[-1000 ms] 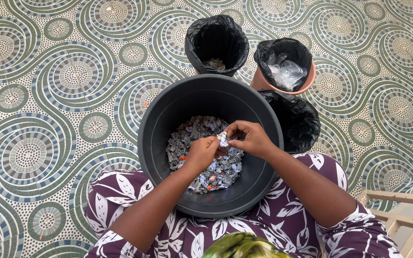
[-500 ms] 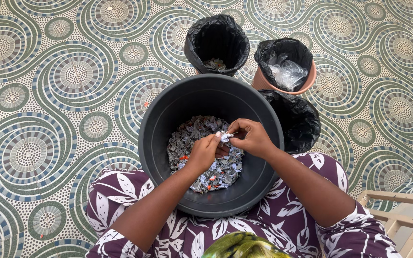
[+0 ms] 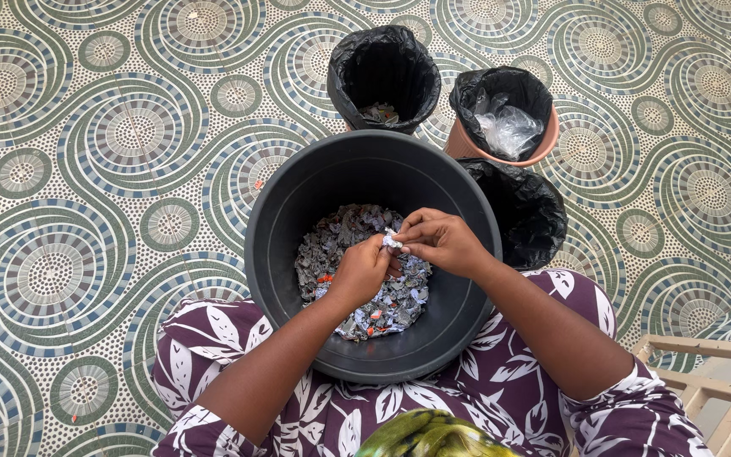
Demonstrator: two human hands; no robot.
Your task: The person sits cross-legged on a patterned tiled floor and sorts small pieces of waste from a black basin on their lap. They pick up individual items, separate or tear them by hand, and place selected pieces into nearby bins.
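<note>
1. The large round dark-grey plastic tub (image 3: 298, 203) stands on the patterned mosaic tile floor (image 3: 86, 169), near the floor's lower middle, against the person's knees. Being propped there, it could tip or slide if a knee shifts, spilling its load.
2. Three smaller bins sit past the tub's far rim toward the floor's upper edge: a black-bag-lined bin (image 3: 382, 72) with a few scraps at the bottom, a terracotta pot lined with a black bag (image 3: 543, 140) holding crumpled clear plastic (image 3: 509, 129), and a third black-bag-lined bin (image 3: 526, 211) touching the tub's right rim. A piece tossed carelessly could land in the wrong one.
3. The heap of shredded grey, blue and orange-red wrapper scraps (image 3: 357, 292) covers the tub's bottom. Loose and light, they could blow out.
4. The left hand (image 3: 361, 271) and right hand (image 3: 442, 241) meet above the heap, each with its grip closed, fingertips pinched on the same piece.
5. That small crumpled white-and-blue wrapper scrap (image 3: 392, 240) is held between both hands, over the tub's middle. It may tear unevenly or slip into the heap; its print is too small to make out.
</note>
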